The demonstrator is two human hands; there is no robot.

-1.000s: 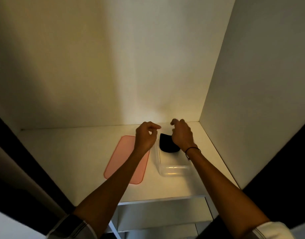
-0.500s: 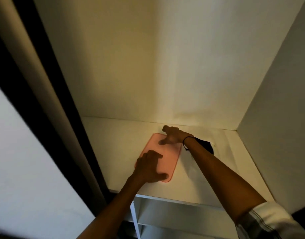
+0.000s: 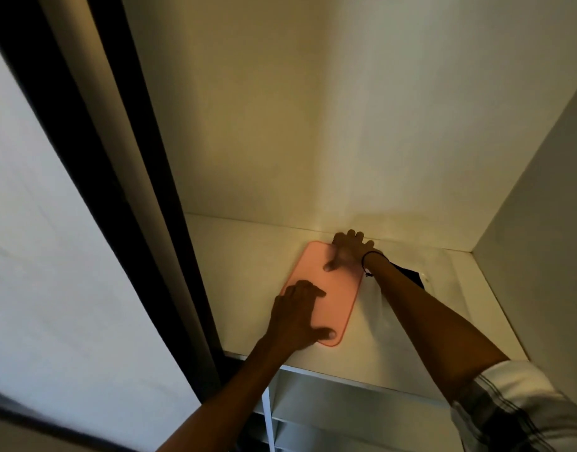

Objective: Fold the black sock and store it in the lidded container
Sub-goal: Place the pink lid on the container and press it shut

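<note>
Sock sits dark and bunched inside the clear container at the right of the shelf, mostly hidden behind my right forearm, so I can't say how neat the fold is. From that I judge the folding and the putting-in as done. What's left is the lid, which lies flat on the shelf just left of the container, apart from it and not yet covering anything.

My right hand reaches across to the lid's far end, fingers curled over the far edge and thumb pressed on the pink top, so it looks to be gripping that end. My left hand is on the near end, fingers spread over the left edge and thumb flat near the near corner; it rests on the lid more than pinches it, and whether the lid has left the shelf I cannot tell.

The rest, as I see it: raise the lid, carry it right over the container, line up the corners and press it down all round.
</note>
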